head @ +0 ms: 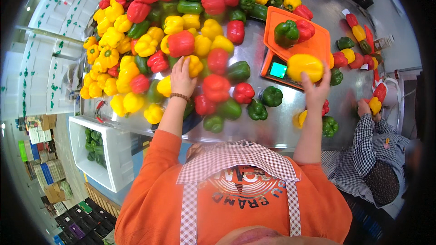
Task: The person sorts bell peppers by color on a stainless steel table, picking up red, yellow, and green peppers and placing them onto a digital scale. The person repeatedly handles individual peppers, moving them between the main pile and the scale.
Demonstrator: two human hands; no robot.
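Over the lit display of an orange kitchen scale [278, 69], my right hand [316, 86] grips a yellow bell pepper [305, 67]. On the scale's orange tray [315, 49] lie a green bell pepper [286, 34] and a red bell pepper [305, 30], touching. My left hand [182, 79] rests palm down on the pile, its fingertips at a yellow bell pepper [194, 66]; whether it grips that pepper is hidden. A large red bell pepper [181, 43] lies just beyond those fingertips. Mixed red, yellow and green peppers spread around the left hand.
Metal table [272, 122] under everything. A white foam box [117, 156] with green peppers stands at lower left, near red-handled snips [99, 110]. At right, a co-worker in checked sleeves [363, 131] holds red and yellow peppers [375, 105]; rows of mixed peppers lie beyond.
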